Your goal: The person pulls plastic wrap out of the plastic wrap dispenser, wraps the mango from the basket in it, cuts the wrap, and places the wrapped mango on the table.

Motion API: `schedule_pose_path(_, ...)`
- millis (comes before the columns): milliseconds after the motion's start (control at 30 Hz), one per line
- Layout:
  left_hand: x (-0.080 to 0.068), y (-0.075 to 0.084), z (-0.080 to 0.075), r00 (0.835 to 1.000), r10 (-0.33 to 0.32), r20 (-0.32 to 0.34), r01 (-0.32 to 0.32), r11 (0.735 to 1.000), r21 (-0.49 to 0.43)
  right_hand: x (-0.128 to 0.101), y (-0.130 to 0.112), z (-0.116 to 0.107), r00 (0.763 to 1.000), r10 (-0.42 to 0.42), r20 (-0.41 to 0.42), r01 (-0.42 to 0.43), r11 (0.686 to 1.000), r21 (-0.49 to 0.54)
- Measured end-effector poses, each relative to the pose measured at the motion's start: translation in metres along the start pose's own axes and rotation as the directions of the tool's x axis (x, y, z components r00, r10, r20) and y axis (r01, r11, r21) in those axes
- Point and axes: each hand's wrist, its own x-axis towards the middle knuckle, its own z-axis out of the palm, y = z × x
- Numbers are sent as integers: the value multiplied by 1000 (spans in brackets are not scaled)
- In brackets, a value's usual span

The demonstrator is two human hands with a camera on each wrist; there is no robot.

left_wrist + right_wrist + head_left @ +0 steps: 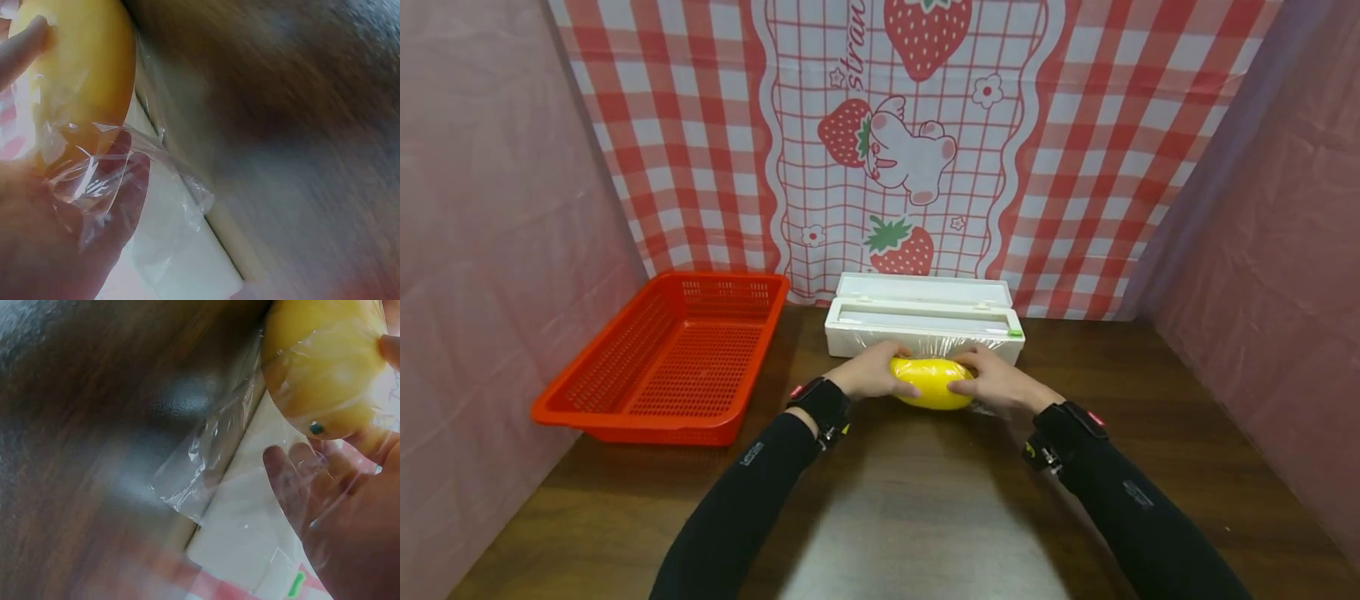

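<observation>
Black sleeves reaching in from the bottom edge, meeting over a yellow fruit (931,384) on the dark wooden table (925,517). Left hand (872,372) curled round the fruit's left end, thumb across its top; right hand (996,382) curled round the right end, both gripping through clear wrap (206,456). Fruit sitting just in front of the white wrap box (922,321), lid open, film running from the box onto the fruit. Red basket (673,358) standing apart on the left, beside the box.

Risks, judged from this: film probably not yet cut from the roll, so lifting or rolling the fruit could drag the light box along or pull out more film than wanted. Loose, crinkled edges seen in both wrist views, likely to cling to fingers or to themselves and bunch up. Smooth rounded fruit apt to slip under slick film if either grip loosens.
</observation>
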Motion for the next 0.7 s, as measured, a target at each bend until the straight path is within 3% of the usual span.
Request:
schedule_pose_path(133,0,-3,0,999,-37,-38,37,999,-18,3,4,0,1000,-22,-11,22,999,37)
schedule_pose_path(400,7,-9,-1,996,-61,-73,59,998,-26,4,7,-2,994,98,-42,-92,988,124)
schedule_pose_path(700,11,-13,2,990,-55,-130,54,998,-14,10,6,3,985,139,-105,-126,984,127)
